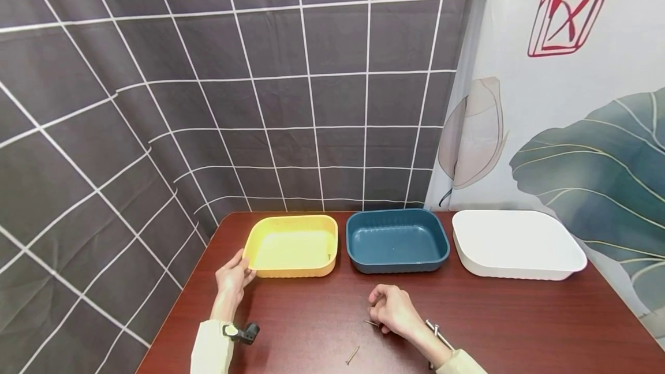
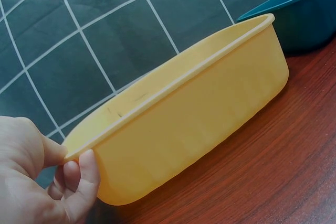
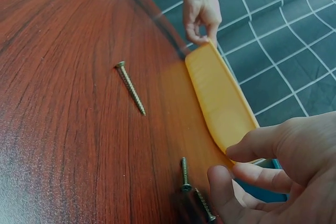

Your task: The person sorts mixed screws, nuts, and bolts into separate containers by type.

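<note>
Thumb and fingers of the left hand (image 1: 233, 277) pinch the yellow tray (image 1: 291, 273) by its near left corner; the right hand (image 1: 396, 310), in front and rightward of the tray, curves parted fingers, visibly gripping nothing, beside two screws (image 3: 184, 173) (dark blur between them). Red-brown table (image 1: 301, 316) beneath; gridded cloth (image 1: 270, 103) behind the tray.
</note>
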{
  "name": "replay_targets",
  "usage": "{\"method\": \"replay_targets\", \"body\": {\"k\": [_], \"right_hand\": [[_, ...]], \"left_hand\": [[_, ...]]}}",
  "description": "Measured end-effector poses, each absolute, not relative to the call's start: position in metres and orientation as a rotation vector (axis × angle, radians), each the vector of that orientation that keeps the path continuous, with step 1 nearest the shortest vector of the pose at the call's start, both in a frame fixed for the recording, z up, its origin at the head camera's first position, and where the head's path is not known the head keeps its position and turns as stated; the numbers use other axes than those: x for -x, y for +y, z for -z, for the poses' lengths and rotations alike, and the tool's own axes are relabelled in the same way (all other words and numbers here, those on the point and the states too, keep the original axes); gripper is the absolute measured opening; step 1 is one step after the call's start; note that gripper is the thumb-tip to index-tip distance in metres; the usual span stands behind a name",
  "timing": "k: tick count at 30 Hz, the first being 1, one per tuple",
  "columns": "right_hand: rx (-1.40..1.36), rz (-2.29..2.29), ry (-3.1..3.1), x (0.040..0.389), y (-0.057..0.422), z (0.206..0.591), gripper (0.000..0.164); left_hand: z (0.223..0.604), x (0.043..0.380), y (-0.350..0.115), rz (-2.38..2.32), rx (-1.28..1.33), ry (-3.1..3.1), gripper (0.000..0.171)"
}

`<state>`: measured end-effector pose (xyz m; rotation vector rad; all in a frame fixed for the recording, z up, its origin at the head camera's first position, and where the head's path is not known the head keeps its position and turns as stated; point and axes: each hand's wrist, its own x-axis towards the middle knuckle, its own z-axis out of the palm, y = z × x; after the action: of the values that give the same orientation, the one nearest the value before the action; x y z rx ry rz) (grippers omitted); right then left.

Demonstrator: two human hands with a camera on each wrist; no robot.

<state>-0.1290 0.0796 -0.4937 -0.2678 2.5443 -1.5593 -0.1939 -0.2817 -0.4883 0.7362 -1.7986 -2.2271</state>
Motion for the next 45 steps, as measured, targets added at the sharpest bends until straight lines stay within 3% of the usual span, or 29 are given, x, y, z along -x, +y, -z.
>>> {"method": "replay_targets", "body": {"k": [25, 34, 45], "right_hand": [[0.304, 1.449, 2.637, 0.128, 0.073, 0.503, 0.019], [0.29, 1.141, 2.984, 0.133, 0.074, 0.504, 0.022], [0.277, 1.097, 2.987, 0.133, 0.074, 0.51, 0.022]], "left_hand": [[0.491, 0.196, -0.283, 2.241, -0.718, -1.789, 0.048], [0.49, 0.194, -0.284, 2.244, -0.726, -1.791, 0.048], [0.491, 0.193, -0.283, 2.236, -0.715, -1.786, 0.048]]}}
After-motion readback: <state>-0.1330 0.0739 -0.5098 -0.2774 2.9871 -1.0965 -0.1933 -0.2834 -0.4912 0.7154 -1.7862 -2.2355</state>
